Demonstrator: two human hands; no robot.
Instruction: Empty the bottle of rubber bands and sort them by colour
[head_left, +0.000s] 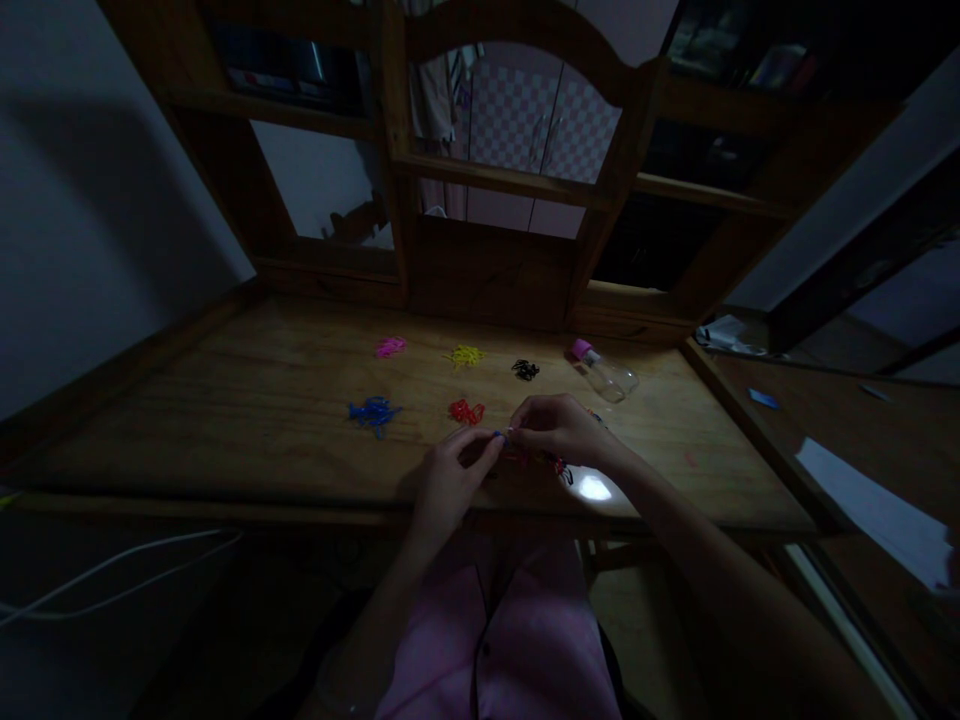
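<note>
My left hand (454, 477) is closed in a pinch near the desk's front edge, with a small blue piece (498, 434) at its fingertips. Against it, the thumb and finger of my right hand (559, 428) pinch a tiny pale piece that I cannot make out well. Below my right hand lie mixed red, yellow and black looped pieces (561, 468), which resemble paper clips; the hand partly hides them. Just beyond my fingers is a red pile (466, 411) of similar small pieces. A blue pile (373, 411) lies to the left.
Farther back are a pink pile (390, 346), a yellow pile (465, 356) and a black pile (526, 370). A clear bottle (611, 381) with a pink cap lies on its side at the right. Wooden shelving (491, 270) borders the desk (247, 400) behind. The room is dim.
</note>
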